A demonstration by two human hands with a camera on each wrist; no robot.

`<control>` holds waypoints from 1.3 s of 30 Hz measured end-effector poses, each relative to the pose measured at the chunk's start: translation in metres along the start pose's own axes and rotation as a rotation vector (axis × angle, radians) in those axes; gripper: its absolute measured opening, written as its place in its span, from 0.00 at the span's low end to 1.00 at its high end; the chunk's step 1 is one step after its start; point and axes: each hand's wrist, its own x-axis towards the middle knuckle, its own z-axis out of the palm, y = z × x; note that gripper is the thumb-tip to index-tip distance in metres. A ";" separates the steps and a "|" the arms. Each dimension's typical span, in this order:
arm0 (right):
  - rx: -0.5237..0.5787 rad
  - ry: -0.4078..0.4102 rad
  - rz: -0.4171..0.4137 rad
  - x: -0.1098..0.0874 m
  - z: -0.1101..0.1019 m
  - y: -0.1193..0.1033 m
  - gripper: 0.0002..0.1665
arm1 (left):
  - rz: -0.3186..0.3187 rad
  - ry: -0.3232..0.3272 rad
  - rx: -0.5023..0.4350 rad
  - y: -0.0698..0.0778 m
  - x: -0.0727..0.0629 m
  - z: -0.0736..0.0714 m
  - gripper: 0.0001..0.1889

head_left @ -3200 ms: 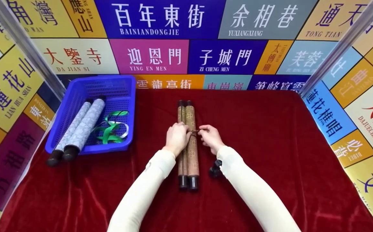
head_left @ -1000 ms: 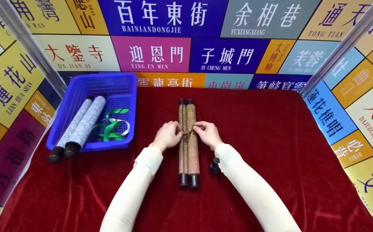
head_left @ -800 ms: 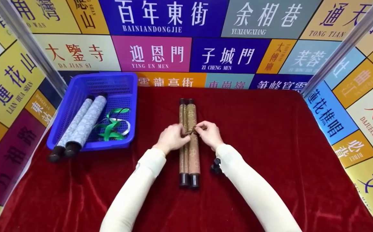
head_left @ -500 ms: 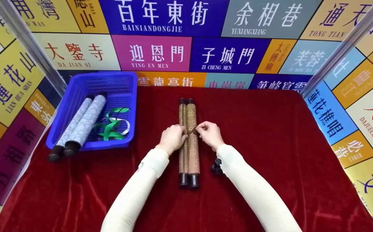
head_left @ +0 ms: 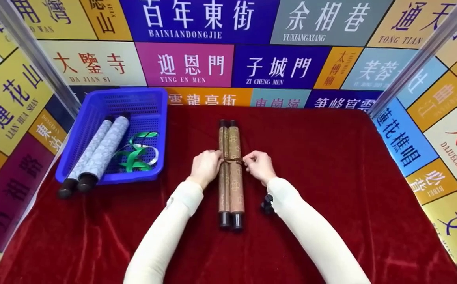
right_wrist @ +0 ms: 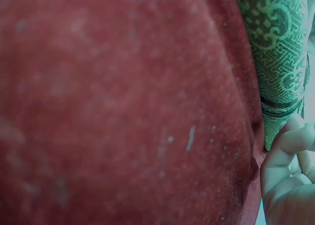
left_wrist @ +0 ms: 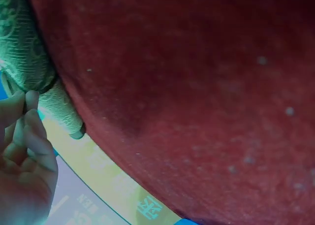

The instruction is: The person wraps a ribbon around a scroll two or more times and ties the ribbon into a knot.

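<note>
A scroll [head_left: 235,189], rolled from both ends into two side-by-side brown patterned rolls with dark end knobs, lies lengthwise on the red cloth. Around its middle runs a thin dark cord [head_left: 233,160], which also shows as several turns in the right wrist view. At the scroll's left side my left hand [head_left: 206,167] pinches the cord between thumb and finger. My right hand [head_left: 260,167] is on the other side, its thumb and forefinger pinching the cord close to the roll. The cord ends are too small to follow.
A blue plastic basket [head_left: 159,138] stands at the left back. Leaning in it is a pale blue double scroll [head_left: 106,148], its knobs over the front rim, beside green ribbon [head_left: 135,159]. Red velvet cloth [head_left: 315,157] covers the table; printed panels rise behind.
Both hands have drawn apart to opposite sides of the scroll. The cord, earlier bunched on top, now runs straight across both rolls. The scroll and basket stay in place.
</note>
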 end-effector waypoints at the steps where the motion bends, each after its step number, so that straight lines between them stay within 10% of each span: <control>1: -0.004 -0.002 0.000 0.000 0.000 0.000 0.06 | 0.005 0.001 0.000 -0.001 0.000 0.000 0.06; 15: -0.065 -0.005 0.003 -0.003 -0.002 0.001 0.07 | 0.062 0.024 0.024 -0.001 0.003 0.007 0.05; 29: 0.066 -0.214 0.087 -0.003 0.001 -0.006 0.07 | -0.072 -0.113 -0.098 -0.004 -0.002 -0.003 0.05; 39: -0.070 -0.149 -0.018 -0.002 -0.005 -0.008 0.11 | -0.095 -0.105 -0.078 -0.001 -0.002 -0.007 0.08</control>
